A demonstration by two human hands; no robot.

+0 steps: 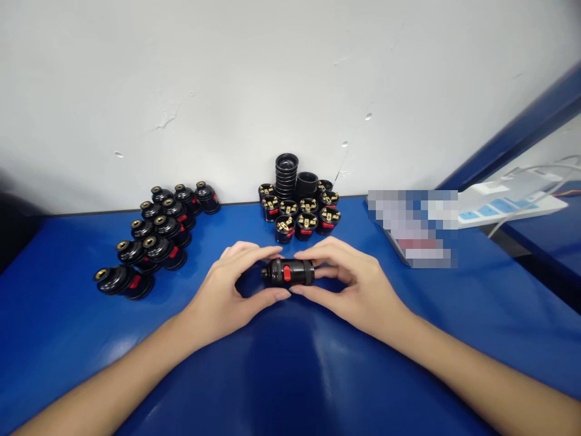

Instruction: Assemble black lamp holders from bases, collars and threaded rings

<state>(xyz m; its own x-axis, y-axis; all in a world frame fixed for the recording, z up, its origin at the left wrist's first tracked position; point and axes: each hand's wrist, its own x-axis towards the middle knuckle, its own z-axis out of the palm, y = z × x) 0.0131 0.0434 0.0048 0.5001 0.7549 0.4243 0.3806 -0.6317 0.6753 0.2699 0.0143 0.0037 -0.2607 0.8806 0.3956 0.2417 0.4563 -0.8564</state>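
Between my two hands lies a black lamp holder on its side, its narrow capped end to the left and a red switch facing me. My left hand is closed around the capped end, thumb below and fingers above. At the opposite end, my right hand grips the ribbed ring part with thumb and fingers. Beyond the hands stand several open lamp holder bodies with brass contacts and red switches. A stack of black caps rises behind them.
Several capped lamp holders stand in rows at the left of the blue table. A pixelated flat object lies to the right. Behind it are a white power strip and cables. A pale wall closes the back edge.
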